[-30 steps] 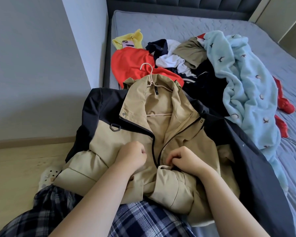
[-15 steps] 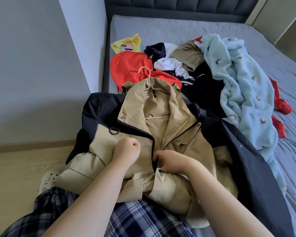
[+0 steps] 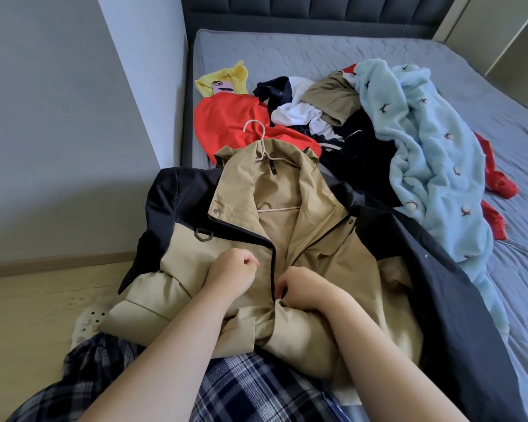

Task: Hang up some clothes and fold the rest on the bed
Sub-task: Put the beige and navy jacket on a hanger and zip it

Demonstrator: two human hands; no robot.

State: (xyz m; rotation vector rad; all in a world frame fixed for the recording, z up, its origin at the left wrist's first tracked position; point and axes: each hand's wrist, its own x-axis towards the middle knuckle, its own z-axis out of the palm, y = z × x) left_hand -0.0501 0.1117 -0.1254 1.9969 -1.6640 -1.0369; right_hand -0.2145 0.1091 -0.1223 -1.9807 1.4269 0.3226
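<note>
The tan-and-black zip-up jacket [image 3: 317, 254] lies front-up on the near left corner of the grey quilted bed [image 3: 317, 50]. Its black shoulder hangs over the mattress edge above the pale wood floor [image 3: 28, 315]. A grey wall corner [image 3: 153, 86] stands close beside that edge. Bare mattress stays free up to the headboard and along the right side, beyond the fluffy light-blue fleece garment [image 3: 424, 166] and the crumpled red-orange top [image 3: 232, 123].

Since a second ago the right hand [image 3: 305, 287] has shifted left to the black zipper line. The left hand [image 3: 230, 275] has stayed on the tan front panel.

The right hand's fingers pinch the jacket's front edge at the zipper. The left hand is a curled fist on the cloth; whether it grips any fabric cannot be told. The collar lies open in a V, with the pale pink wire hanger [image 3: 256, 132] inside and its hook poking out above.
</note>
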